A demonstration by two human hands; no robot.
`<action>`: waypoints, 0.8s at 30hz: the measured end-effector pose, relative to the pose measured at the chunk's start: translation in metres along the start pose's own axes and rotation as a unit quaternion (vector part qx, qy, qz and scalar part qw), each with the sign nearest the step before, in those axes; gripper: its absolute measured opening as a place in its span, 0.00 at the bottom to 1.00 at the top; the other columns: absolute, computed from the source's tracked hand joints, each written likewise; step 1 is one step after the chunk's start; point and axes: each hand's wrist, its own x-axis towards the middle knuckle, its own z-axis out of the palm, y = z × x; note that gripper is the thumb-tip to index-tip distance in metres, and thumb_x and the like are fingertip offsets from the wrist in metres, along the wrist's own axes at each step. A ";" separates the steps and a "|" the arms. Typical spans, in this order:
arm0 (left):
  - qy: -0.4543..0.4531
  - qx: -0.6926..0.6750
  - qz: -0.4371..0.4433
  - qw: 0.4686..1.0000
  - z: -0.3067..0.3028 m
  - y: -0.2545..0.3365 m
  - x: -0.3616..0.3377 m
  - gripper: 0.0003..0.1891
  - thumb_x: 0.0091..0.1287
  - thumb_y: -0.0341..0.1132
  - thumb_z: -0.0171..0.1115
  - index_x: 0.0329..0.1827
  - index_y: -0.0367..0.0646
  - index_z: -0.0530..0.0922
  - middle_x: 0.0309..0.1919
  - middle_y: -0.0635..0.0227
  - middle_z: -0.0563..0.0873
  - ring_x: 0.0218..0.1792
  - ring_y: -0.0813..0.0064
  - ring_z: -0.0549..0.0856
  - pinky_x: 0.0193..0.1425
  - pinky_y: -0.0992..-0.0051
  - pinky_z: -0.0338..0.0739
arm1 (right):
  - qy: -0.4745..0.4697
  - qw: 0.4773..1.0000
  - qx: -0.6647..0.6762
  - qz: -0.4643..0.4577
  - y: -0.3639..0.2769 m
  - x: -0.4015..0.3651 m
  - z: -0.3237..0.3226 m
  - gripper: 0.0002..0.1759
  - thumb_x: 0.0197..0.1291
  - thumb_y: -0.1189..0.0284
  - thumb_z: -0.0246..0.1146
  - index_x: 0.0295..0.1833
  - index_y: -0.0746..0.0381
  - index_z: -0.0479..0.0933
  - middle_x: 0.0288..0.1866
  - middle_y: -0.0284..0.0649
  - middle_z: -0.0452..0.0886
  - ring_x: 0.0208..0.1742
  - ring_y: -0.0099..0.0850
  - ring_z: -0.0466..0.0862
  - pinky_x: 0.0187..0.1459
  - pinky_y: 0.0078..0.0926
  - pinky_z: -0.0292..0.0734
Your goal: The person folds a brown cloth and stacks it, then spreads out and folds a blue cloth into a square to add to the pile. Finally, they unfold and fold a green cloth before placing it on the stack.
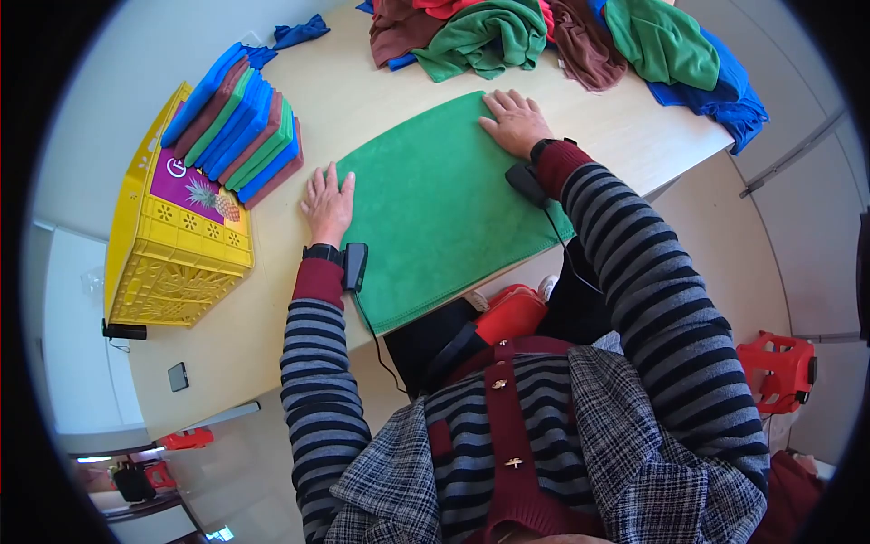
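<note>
A green towel (426,204) lies spread flat on the table in front of me, its near edge at the table's front edge. My left hand (327,207) rests with fingers apart along the towel's left edge, partly on the bare tabletop. At the far right corner of the towel, my right hand (515,123) lies flat with its fingers stretched out. Neither hand grips anything. Both wrists carry dark straps with small black devices and cables.
On the left, a yellow plastic crate (181,272) bears a stack of folded blue, green and brown cloths (237,127). Crumpled cloths (489,41) are heaped along the table's (299,363) far side. A phone-like object (178,377) lies at left; a red stool (776,370) stands at right.
</note>
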 end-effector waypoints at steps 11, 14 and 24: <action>0.001 0.042 0.100 0.994 -0.061 0.040 -0.126 0.37 0.79 0.58 0.52 0.84 0.47 0.59 0.84 0.53 0.58 0.84 0.48 0.56 0.83 0.38 0.46 | 0.072 0.987 -0.050 -0.137 -0.067 -0.086 -0.023 0.38 0.68 0.52 0.64 0.79 0.57 0.66 0.81 0.49 0.65 0.81 0.52 0.63 0.77 0.57 0.61; -0.014 -0.015 0.144 0.989 -0.044 0.062 -0.164 0.37 0.78 0.57 0.54 0.84 0.47 0.61 0.84 0.53 0.59 0.83 0.48 0.57 0.84 0.40 0.47 | 0.034 0.979 0.040 -0.199 -0.121 -0.131 -0.029 0.36 0.69 0.52 0.62 0.77 0.58 0.68 0.80 0.48 0.66 0.81 0.52 0.64 0.77 0.56 0.61; 0.005 -0.028 0.129 0.991 -0.039 0.047 -0.194 0.34 0.81 0.58 0.47 0.84 0.50 0.61 0.84 0.58 0.58 0.84 0.52 0.55 0.85 0.44 0.44 | 0.019 0.990 0.045 -0.132 -0.078 -0.154 -0.028 0.33 0.74 0.52 0.58 0.79 0.54 0.67 0.83 0.44 0.64 0.84 0.48 0.60 0.82 0.52 0.53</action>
